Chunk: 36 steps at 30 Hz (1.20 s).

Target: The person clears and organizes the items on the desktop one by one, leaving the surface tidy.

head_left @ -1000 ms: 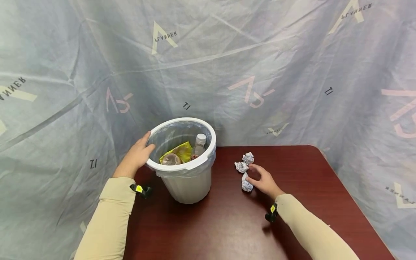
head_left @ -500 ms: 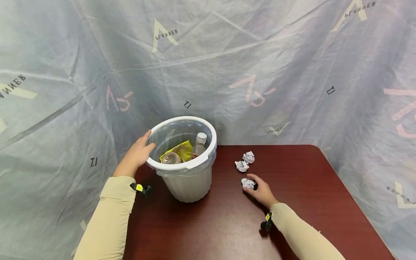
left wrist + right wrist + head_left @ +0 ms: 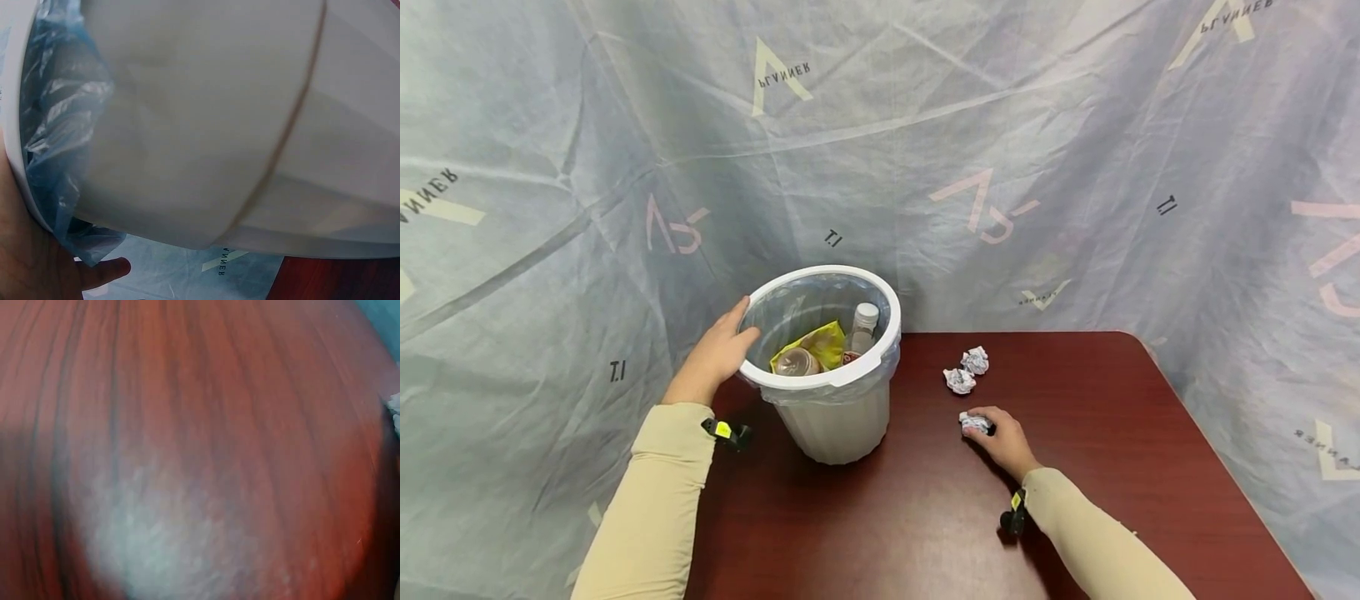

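Note:
In the head view, my left hand (image 3: 713,354) holds the left side of the white rim of a trash bin (image 3: 835,425). The left wrist view shows the bin's pale wall (image 3: 187,125) close up, with one finger (image 3: 106,273) sticking out beneath the bag's edge. On the table right of the bin, my right hand (image 3: 1006,440) has its thumb and fingers around a crumpled paper ball (image 3: 973,422). Two more paper balls, a nearer one (image 3: 958,381) and a farther one (image 3: 975,360), lie beyond it, against each other.
A clear bag (image 3: 790,300) lines the bin. Inside lie a yellow wrapper (image 3: 827,343), a white-capped bottle (image 3: 862,329) and a clear plastic cup (image 3: 796,363). The dark red table (image 3: 1075,392) ends at a grey printed curtain (image 3: 1075,208) behind.
My right hand has drawn back towards me and closed its fingers around the nearest paper ball, which now lies apart from the other two. The left hand stays on the rim.

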Each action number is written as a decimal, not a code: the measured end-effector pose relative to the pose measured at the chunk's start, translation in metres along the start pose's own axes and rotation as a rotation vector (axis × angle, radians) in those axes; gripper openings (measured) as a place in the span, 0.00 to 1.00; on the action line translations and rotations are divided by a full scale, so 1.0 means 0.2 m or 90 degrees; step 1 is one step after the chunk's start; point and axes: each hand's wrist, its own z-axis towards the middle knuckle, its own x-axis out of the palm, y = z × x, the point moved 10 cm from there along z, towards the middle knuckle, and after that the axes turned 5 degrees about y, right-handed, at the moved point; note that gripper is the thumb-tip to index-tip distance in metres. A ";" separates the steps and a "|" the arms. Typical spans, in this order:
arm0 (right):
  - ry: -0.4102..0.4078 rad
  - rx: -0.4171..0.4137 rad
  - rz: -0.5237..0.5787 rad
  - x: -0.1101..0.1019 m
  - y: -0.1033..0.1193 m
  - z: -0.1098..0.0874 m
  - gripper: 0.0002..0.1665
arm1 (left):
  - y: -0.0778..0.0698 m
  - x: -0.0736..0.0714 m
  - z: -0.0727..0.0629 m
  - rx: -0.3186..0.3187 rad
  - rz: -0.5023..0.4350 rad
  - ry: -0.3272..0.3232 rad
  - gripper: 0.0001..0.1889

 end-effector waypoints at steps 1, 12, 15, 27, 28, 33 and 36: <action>0.003 0.002 0.002 0.00 0.00 0.00 0.22 | 0.00 0.00 0.00 0.000 0.000 0.000 0.37; -0.031 -0.004 0.035 -0.19 0.05 0.16 0.22 | -0.03 -0.01 0.00 0.005 0.009 -0.003 0.37; -0.060 -0.031 0.005 -0.30 0.10 0.22 0.25 | -0.05 0.01 0.00 0.008 0.008 0.002 0.37; -0.081 -0.049 -0.012 -0.66 0.32 0.47 0.24 | -0.11 0.04 0.02 0.008 0.014 0.000 0.37; -0.079 -0.050 -0.015 -0.68 0.34 0.49 0.25 | -0.11 0.04 0.02 0.007 0.011 0.001 0.37; -0.051 -0.031 -0.013 -0.76 0.42 0.56 0.27 | -0.10 0.05 0.03 0.005 0.008 0.005 0.37; -0.041 -0.014 -0.011 -0.80 0.47 0.58 0.28 | -0.10 0.06 0.03 0.006 0.008 0.007 0.37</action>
